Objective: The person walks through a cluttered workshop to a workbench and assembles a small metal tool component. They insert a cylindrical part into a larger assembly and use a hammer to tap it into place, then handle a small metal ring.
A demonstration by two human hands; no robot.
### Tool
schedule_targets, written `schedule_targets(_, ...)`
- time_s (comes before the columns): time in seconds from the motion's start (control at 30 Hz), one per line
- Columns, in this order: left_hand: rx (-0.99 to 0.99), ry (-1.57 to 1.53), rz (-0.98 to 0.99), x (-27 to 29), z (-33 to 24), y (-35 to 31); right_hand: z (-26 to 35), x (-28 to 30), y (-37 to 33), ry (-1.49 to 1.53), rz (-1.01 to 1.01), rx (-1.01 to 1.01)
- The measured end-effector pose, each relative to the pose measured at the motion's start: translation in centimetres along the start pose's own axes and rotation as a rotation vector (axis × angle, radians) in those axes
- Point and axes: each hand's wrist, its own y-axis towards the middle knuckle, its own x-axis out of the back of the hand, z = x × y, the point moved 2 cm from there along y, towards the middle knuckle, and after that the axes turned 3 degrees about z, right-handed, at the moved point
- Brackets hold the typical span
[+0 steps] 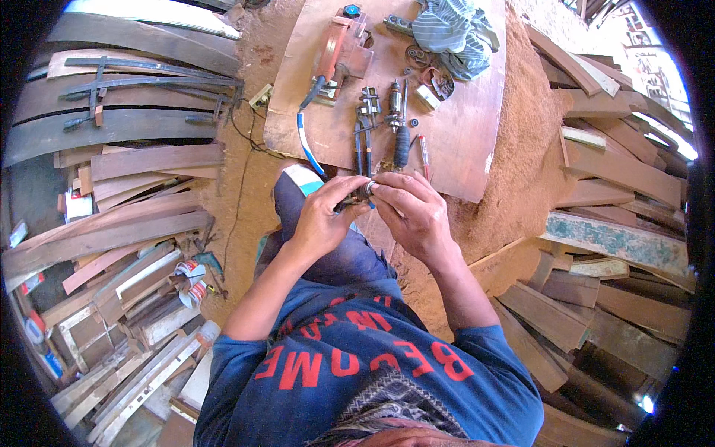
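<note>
Two hands are at work on one small metal part (365,191), which is between them, near the close edge of the surface (465,160). The left hand (325,214) is nearly closed, with thumb and fingers pinching the part; the right hand (412,207) has its fingers bent, with the tips at the part's other side, but how firmly they grip cannot be told. To do this well, the left should probably hold the part steady and the right should turn it gently and straight, low over the surface, because a small piece could easily be lost in the sawdust (525,138). On the surface can be counted one orange power tool (335,48), one pair of pliers (363,145), one black handle (402,147), one slim red tool (424,153) and one striped cloth (450,33); the loose rings (418,55) are too small to count surely.
</note>
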Motion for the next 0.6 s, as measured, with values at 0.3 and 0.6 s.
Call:
schedule_targets(0.3, 0.012, -0.043, -0.100, -2.2, 7.1, 5.0, -5.7, -3.3, 2.7, 0.041, -0.010, -0.171)
schedule_targets(0.6, 0.090, -0.089, -0.156, -2.3, 9.6, 6.6, -8.6, -5.3, 5.0, 0.115, 0.007, -0.241)
